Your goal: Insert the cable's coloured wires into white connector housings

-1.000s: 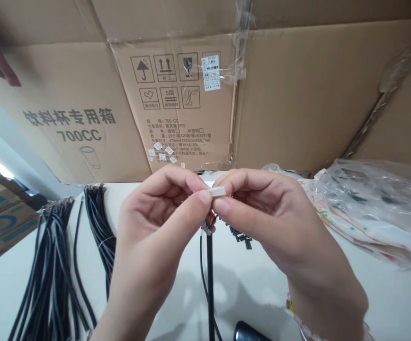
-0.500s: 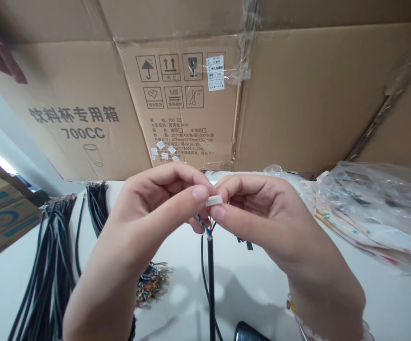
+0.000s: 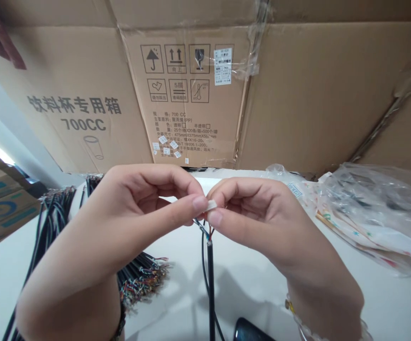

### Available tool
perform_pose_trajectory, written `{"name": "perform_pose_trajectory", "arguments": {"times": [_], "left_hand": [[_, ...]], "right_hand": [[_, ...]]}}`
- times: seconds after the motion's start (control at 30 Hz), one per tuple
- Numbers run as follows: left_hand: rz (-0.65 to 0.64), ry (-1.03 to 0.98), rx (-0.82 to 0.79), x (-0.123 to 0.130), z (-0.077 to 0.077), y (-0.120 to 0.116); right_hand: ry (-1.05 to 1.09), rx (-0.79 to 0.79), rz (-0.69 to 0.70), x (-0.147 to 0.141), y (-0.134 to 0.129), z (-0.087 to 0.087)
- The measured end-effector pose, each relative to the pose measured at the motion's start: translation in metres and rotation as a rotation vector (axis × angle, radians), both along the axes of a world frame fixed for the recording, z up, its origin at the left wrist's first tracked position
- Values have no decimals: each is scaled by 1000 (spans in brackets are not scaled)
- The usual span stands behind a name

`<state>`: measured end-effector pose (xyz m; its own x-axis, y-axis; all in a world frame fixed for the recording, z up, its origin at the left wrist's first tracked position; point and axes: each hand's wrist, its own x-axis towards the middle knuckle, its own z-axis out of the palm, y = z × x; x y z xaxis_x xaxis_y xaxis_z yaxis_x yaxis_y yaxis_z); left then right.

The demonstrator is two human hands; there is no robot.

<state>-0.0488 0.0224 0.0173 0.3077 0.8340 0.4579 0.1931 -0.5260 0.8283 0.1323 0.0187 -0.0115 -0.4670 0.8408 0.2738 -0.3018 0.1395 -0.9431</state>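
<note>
Connector [image 3: 211,205] sits mid-scene, just off the cable's [image 3: 210,284] far end, pinched narrow by left hand [image 3: 138,210] and right hand [image 3: 262,213]. Left's covering more of it than a moment ago, so probably a re-grip mid-work.

The left hand [image 3: 145,218] covers one end of the white plug [image 3: 211,205]; what the right hand [image 3: 262,215] pinches is hidden from me. I lose the black cable [image 3: 211,284] and dark device [image 3: 251,330] at the bottom edge.
</note>
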Motion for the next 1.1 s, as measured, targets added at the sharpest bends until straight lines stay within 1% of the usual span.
{"name": "perform_pose_trajectory", "arguments": {"times": [0.1, 0.17, 0.27, 0.4, 0.57, 0.73, 0.87, 0.93, 1.1], "left_hand": [[-6, 68, 46, -3, -2, 0], [21, 77, 59, -3, -3, -1], [59, 39, 59, 0, -4, -3], [54, -17, 63, 6, -4, -4], [72, -93, 27, 12, -5, -1], [24, -131, 2, 15, -7, 1], [58, -179, -50, 18, -7, 2], [90, -181, -55, 19, -7, 1], [65, -197, -57, 21, -7, 0]], "right_hand": [[-8, -16, -4, -1, 0, -1], [1, -25, 0, -1, 0, -1], [32, -30, 4, -2, 1, 1], [78, -73, 10, -2, 2, 3], [131, -125, 40, -1, 3, 5], [99, -63, -22, 1, 4, 3], [77, -12, -49, 2, 4, 2], [86, -11, -43, 2, 5, 2], [99, -36, -36, 1, 5, 3]]}}
